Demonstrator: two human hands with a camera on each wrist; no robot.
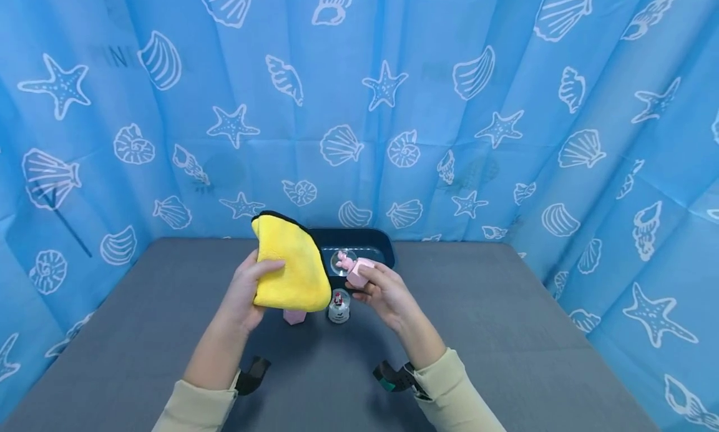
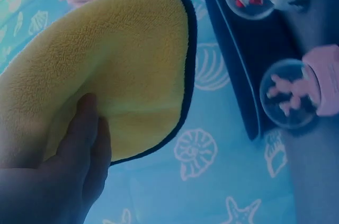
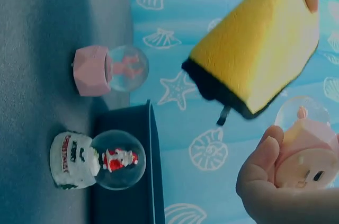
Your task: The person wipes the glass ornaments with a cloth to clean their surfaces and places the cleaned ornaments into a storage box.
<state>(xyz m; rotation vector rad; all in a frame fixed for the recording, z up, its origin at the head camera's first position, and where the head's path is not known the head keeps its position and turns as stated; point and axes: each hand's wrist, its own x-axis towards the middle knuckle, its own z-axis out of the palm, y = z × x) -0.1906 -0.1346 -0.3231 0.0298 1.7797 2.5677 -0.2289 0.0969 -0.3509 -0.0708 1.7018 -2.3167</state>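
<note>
My left hand grips a folded yellow cloth with dark edging, thumb across its front. To the right of it, my right hand holds a snow globe by its pink faceted base, the clear ball tilted toward the cloth. The base's underside, with a small switch, shows in the right wrist view. A second pink snow globe stands on the table, mostly hidden by the cloth in the head view. Beside it stands a Christmas snow globe with a white base and a red-and-white figure.
Behind the standing globes lies a dark blue tray, partly covered by the cloth and my right hand. The grey tabletop extends to both sides. A blue curtain with white shells and starfish hangs at the back and sides.
</note>
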